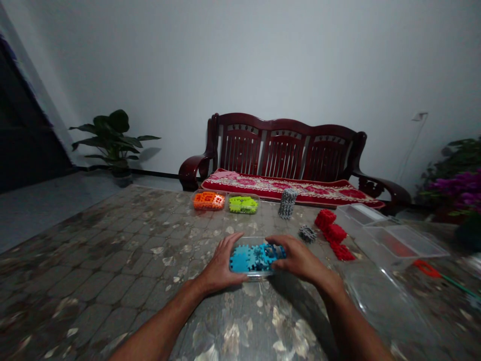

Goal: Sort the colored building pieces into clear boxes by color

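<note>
A clear plastic box (259, 275) filled with blue interlocking puzzle-like pieces (248, 258) sits in front of me on the patterned table. My left hand (222, 263) grips its left end, with the thumb along the near side and the fingers at the far side. Around the right end curls my right hand (295, 256), its thumb at the near right corner over the blue pieces. Beyond them stand a box of orange pieces (209, 201) and a box of lime-green pieces (243, 204). To the right lie a small grey piece cluster (307, 233) and red joined pieces (334, 233).
A grey stacked column (287, 203) stands near the far edge. Clear containers (406, 240) and a transparent lid (387, 301) lie at right, beside an orange-handled tool (426, 268). A dark wooden bench (283, 145) is behind the table (112, 271), with a potted plant (114, 138) at left.
</note>
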`<state>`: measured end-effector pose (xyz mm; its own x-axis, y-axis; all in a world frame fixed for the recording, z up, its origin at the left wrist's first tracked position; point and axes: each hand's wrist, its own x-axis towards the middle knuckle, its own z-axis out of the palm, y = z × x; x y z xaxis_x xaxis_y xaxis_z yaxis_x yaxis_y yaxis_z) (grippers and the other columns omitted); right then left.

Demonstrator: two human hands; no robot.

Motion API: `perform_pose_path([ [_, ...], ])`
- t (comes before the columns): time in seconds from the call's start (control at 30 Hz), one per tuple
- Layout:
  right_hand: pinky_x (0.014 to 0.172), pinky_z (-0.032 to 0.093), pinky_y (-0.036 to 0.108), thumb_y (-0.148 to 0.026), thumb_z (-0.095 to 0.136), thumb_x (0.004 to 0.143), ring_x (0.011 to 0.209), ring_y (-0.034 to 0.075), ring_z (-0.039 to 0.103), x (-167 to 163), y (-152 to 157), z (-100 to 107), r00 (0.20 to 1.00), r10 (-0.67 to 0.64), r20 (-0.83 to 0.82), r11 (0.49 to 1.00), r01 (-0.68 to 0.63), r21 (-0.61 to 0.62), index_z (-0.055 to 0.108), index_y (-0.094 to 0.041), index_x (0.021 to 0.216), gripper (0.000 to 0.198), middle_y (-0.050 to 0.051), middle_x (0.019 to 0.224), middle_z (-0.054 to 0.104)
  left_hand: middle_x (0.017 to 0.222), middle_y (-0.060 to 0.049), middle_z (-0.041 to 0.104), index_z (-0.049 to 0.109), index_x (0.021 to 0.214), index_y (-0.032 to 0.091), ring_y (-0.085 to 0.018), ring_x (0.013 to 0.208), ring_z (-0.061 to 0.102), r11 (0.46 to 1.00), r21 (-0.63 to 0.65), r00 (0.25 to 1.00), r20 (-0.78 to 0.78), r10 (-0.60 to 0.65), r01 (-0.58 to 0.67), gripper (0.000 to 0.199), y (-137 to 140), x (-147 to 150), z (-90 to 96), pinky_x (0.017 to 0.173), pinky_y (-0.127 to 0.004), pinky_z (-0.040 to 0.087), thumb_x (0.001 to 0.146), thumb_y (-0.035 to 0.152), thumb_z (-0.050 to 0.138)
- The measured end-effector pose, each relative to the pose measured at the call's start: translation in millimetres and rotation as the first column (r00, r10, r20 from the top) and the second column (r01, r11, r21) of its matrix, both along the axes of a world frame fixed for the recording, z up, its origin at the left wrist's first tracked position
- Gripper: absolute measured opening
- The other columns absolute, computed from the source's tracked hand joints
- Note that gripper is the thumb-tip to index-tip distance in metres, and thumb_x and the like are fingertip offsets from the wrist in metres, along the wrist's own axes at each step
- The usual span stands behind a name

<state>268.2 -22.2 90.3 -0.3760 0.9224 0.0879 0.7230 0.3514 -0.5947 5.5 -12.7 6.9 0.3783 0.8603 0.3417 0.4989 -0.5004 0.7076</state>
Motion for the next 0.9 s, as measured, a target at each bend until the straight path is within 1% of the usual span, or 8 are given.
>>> perform_pose_path([
  [0.1, 0.106, 0.044, 0.045, -0.019, 0.075, 0.068, 0.121, 0.031, 0.06, 3, 2, -2, 0.999, 0.022, -0.043, 1.0, -0.023, -0.02, 0.066, -0.02, 0.131, 0.063, 0.01, 0.131, 0.068, 0.151, -0.013, 0.04, 0.036, 0.15, 0.022, -0.037, 0.14, 0.039, 1.0, -0.001, 1.0, -0.002, 0.01, -0.01, 0.102, -1, 0, 1.2, 0.119, -0.055, 0.032, 0.06, 0.028, 0.085],
  [0.23, 0.105, 0.045, 0.044, -0.019, 0.067, 0.076, 0.12, 0.028, 0.062, 35, 14, -7, 0.991, -0.118, -0.057, 0.992, 0.12, 0.029, 0.067, -0.02, 0.129, 0.053, 0.009, 0.13, 0.068, 0.151, -0.012, 0.041, 0.036, 0.15, 0.025, -0.037, 0.14, 0.039, 1.0, 0.004, 1.0, 0.009, 0.008, -0.008, 0.102, 0, 0, -0.5, 0.119, -0.055, 0.032, 0.061, 0.028, 0.084],
  [0.3, 0.106, 0.044, 0.043, -0.016, 0.065, 0.074, 0.12, 0.028, 0.062, 51, 19, -11, 0.986, -0.165, -0.007, 0.986, 0.165, 0.036, 0.066, -0.019, 0.129, 0.054, 0.009, 0.131, 0.068, 0.151, -0.012, 0.041, 0.036, 0.15, 0.025, -0.037, 0.14, 0.039, 1.0, -0.001, 1.0, 0.016, 0.005, -0.005, 0.102, 0, -1, -1.5, 0.119, -0.056, 0.031, 0.06, 0.028, 0.084],
  [0.4, 0.11, 0.04, 0.042, -0.013, 0.067, 0.069, 0.126, 0.028, 0.057, 63, 23, -16, 0.979, -0.159, 0.128, 0.987, 0.154, 0.043, 0.065, -0.019, 0.131, 0.062, 0.01, 0.134, 0.066, 0.15, -0.013, 0.041, 0.036, 0.149, 0.024, -0.036, 0.141, 0.038, 1.0, -0.016, 1.0, 0.021, 0.013, -0.013, 0.101, 0, -1, -2.0, 0.119, -0.055, 0.03, 0.06, 0.025, 0.084],
  [0.5, 0.11, 0.039, 0.042, -0.013, 0.07, 0.067, 0.128, 0.029, 0.054, 62, 22, -22, 0.963, -0.114, 0.244, 0.993, 0.114, 0.015, 0.062, -0.02, 0.135, 0.069, 0.01, 0.136, 0.064, 0.15, -0.013, 0.041, 0.036, 0.149, 0.024, -0.036, 0.141, 0.038, 1.0, -0.026, 1.0, 0.021, 0.012, -0.012, 0.101, 0, -1, -1.8, 0.12, -0.055, 0.029, 0.06, 0.023, 0.083],
  [0.6, 0.109, 0.039, 0.041, -0.012, 0.07, 0.066, 0.127, 0.029, 0.054, 56, 22, -27, 0.946, -0.098, 0.308, 0.995, 0.097, 0.018, 0.06, -0.02, 0.136, 0.072, 0.011, 0.136, 0.063, 0.15, -0.012, 0.04, 0.036, 0.149, 0.025, -0.035, 0.141, 0.037, 1.0, -0.027, 1.0, 0.02, 0.008, -0.007, 0.1, 0, -1, -1.6, 0.12, -0.055, 0.029, 0.06, 0.023, 0.083],
  [0.73, 0.106, 0.04, 0.039, -0.01, 0.068, 0.066, 0.122, 0.028, 0.056, 54, 24, -29, 0.927, -0.108, 0.36, 0.994, 0.096, 0.053, 0.061, -0.019, 0.135, 0.069, 0.012, 0.132, 0.064, 0.15, -0.012, 0.04, 0.036, 0.148, 0.025, -0.035, 0.141, 0.037, 1.0, -0.027, 1.0, 0.018, 0.002, -0.002, 0.099, 0, -1, -1.3, 0.12, -0.055, 0.029, 0.06, 0.022, 0.082],
  [0.9, 0.101, 0.042, 0.034, -0.01, 0.066, 0.068, 0.117, 0.026, 0.058, 54, 25, -27, 0.907, -0.092, 0.41, 0.996, 0.077, 0.053, 0.063, -0.021, 0.13, 0.064, 0.011, 0.126, 0.066, 0.151, -0.013, 0.04, 0.035, 0.149, 0.023, -0.035, 0.141, 0.037, 1.0, -0.009, 1.0, 0.012, -0.011, 0.011, 0.1, 1, 0, -2.9, 0.12, -0.055, 0.03, 0.06, 0.023, 0.083],
])
